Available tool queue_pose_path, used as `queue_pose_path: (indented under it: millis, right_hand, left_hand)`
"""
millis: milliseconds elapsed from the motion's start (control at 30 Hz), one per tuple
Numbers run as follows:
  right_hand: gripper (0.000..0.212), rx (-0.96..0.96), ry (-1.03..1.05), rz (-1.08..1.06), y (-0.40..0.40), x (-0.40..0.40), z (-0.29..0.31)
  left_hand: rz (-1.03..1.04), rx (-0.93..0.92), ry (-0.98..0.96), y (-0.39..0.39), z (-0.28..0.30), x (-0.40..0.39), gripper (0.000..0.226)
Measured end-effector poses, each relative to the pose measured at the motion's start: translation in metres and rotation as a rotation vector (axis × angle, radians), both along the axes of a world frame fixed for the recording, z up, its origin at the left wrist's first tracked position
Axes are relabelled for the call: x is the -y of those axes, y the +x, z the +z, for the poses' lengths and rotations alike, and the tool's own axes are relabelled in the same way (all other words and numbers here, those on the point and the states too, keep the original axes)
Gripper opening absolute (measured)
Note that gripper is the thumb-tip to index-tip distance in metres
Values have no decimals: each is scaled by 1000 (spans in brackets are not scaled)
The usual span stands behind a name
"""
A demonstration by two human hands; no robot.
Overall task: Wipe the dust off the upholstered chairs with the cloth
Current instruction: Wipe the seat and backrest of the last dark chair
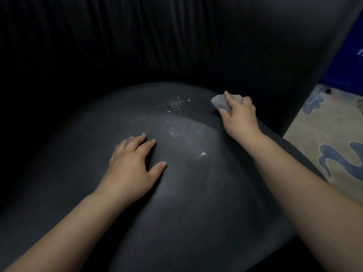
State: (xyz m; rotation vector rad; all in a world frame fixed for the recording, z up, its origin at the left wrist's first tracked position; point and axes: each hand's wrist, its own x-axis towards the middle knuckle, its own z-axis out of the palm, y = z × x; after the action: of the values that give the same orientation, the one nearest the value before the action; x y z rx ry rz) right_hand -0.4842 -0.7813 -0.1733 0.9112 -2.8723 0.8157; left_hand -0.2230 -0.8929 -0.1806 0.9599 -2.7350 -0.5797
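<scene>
A dark upholstered chair fills the view, its rounded seat cushion point(196, 193) below a pleated black backrest point(137, 36). Pale dust specks point(176, 118) glint across the far middle of the seat. My left hand point(131, 165) rests flat on the seat's middle-left, fingers spread. My right hand point(238, 116) presses a small grey cloth point(219, 102) against the seat's far right edge, by the armrest, with fingers curled over the cloth.
The chair's right side panel point(294, 85) rises beside my right hand. Beyond it lies a beige carpet point(324, 138) with blue swirls, and a blue object point(349, 55) stands at the upper right.
</scene>
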Motion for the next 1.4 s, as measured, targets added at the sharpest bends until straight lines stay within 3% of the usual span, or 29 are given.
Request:
queue_pose_path:
  millis: [100,200,300,500,667,767,867,933,1133,1233,1400]
  right_hand:
    - [48,-44,108,125,11,14,-13]
    - [40,-3,-89,346,21,25,-21]
    - [41,44,-223,306,-6,47,-10]
    - [48,122,37,354,-46,93,-9]
    - [46,168,-184,618,-19,74,-20]
    - [43,158,-225,520,-40,92,-12]
    - [43,126,-75,481,-58,120,-9]
    - [42,111,-20,516,-55,129,-12]
    - [46,247,-138,804,-12,104,-21]
    - [43,149,-242,623,-32,128,-13]
    - [42,182,-4,573,-54,185,-13]
  left_hand:
    - [36,-37,7,-9,-6,-2,72]
    - [50,-54,-9,-13,-10,-2,72]
    - [43,-73,-16,-12,-13,-2,71]
    - [53,-107,-18,-12,-17,-2,70]
    - [53,-111,-2,-11,-15,-1,71]
    - [51,-112,6,-11,-13,-1,71]
    - [54,-117,12,-12,-13,-2,74]
    - [54,-118,12,-12,-13,-2,74]
    - [43,-110,58,-10,-9,1,73]
    - [14,-134,123,-8,-4,8,71]
    - [81,-106,61,16,5,25,70]
